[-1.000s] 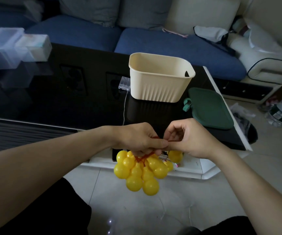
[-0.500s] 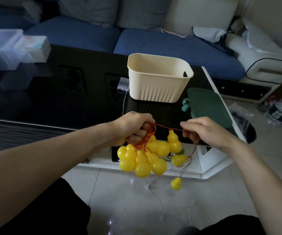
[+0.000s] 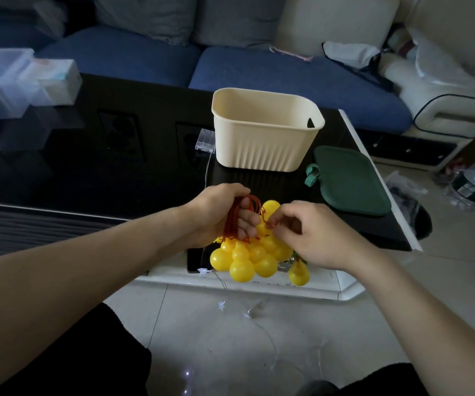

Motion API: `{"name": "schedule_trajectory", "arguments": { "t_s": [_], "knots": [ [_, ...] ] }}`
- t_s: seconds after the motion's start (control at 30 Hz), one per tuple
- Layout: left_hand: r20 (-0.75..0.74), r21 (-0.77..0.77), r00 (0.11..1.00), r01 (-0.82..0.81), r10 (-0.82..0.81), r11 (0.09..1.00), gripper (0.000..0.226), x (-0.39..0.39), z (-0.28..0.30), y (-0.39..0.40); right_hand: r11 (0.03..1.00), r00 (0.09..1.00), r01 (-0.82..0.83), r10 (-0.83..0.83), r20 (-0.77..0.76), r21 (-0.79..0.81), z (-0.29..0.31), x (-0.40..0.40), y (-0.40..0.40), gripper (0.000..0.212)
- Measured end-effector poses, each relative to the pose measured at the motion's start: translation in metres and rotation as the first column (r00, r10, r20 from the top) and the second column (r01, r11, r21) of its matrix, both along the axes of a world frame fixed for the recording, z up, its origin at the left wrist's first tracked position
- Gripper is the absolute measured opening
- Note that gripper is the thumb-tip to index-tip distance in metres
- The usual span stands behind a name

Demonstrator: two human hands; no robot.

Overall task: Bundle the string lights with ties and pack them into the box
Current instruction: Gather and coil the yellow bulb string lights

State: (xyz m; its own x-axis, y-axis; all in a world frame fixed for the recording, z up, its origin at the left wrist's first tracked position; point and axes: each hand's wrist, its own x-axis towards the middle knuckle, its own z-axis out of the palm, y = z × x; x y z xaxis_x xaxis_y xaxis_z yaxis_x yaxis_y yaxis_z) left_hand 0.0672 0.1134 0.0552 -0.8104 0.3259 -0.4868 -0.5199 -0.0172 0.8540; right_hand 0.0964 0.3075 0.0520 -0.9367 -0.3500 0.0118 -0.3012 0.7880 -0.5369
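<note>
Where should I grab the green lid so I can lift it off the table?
Grab the green lid by the small loop tab on its left end, coming from the left. The lid lies flat on the black table, so its edges give little to hold, but the loop sticks out, clear of the cream box.

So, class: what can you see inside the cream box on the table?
The cream box shows only bare inner walls and a handle slot; nothing shows inside. Its front wall hides the bottom, so that part cannot be checked. The yellow lights hang from the left hand, outside it.
</note>
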Motion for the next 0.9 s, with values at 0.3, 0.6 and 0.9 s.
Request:
{"name": "schedule_trajectory", "arguments": {
  "t_s": [0.3, 0.6, 0.9],
  "knots": [
    [0.086, 0.158, 0.986, -0.155, 0.143, 0.975, 0.035, 0.002, 0.003, 0.002, 0.993, 0.993, -0.082, 0.089, -0.076, 0.088, 0.004, 0.011, -0.019, 0.020],
    [-0.119, -0.151, 0.992, -0.063, 0.045, 0.986, 0.033, 0.001, -0.004, -0.001, 0.907, 0.901, 0.317, -0.379, -0.211, -0.277, 0.017, 0.001, 0.003, 0.014],
    [-0.052, -0.022, 0.995, -0.086, 0.084, 0.996, 0.030, 0.003, -0.003, 0.003, 0.948, 0.946, 0.255, -0.286, -0.151, -0.192, 0.023, 0.011, -0.008, 0.023]
  ]
}}
